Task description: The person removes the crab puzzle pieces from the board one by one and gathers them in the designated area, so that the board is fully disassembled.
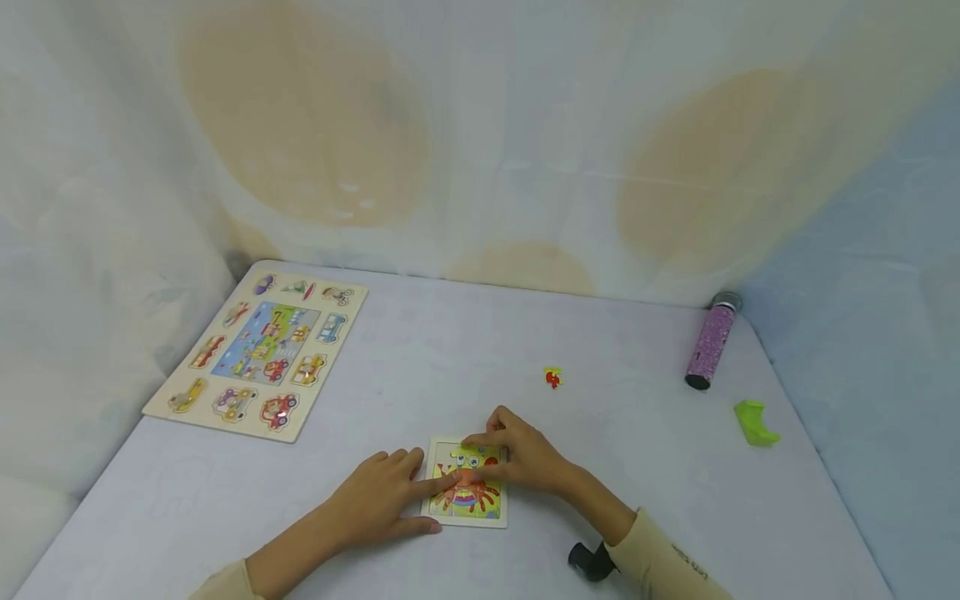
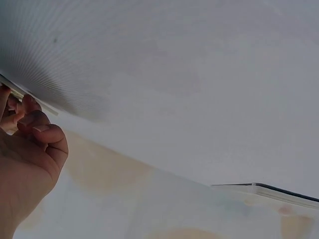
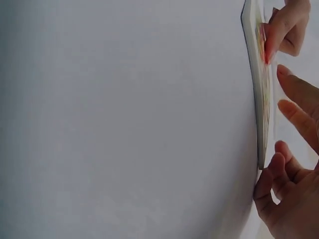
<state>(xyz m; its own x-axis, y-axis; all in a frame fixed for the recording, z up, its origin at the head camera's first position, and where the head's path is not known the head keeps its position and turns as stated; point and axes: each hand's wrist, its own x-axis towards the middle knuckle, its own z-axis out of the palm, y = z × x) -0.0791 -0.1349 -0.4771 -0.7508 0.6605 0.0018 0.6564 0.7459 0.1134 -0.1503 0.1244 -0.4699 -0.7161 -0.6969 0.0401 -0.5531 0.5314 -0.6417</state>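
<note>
A small framed jigsaw puzzle (image 1: 480,522) with a red-orange crab picture on yellow lies flat near the table's front. My left hand (image 1: 375,502) reaches in from its left side, a straight index finger touching the picture's middle while the thumb rests by the frame's lower left edge. From the right, my right hand (image 1: 527,457) extends its thumb and index finger over the puzzle's upper part; its other fingers are curled by the frame's corner. Neither hand visibly grips a piece. In the right wrist view the puzzle (image 3: 260,89) appears edge-on beside the fingers.
A loose red-and-yellow puzzle piece (image 1: 552,377) lies beyond my right hand. A large vehicle puzzle board (image 1: 300,429) is at the left. At the right are a purple glittery bottle (image 1: 708,346) and a green curved object (image 1: 753,423). A black object (image 1: 591,562) sits by the right sleeve.
</note>
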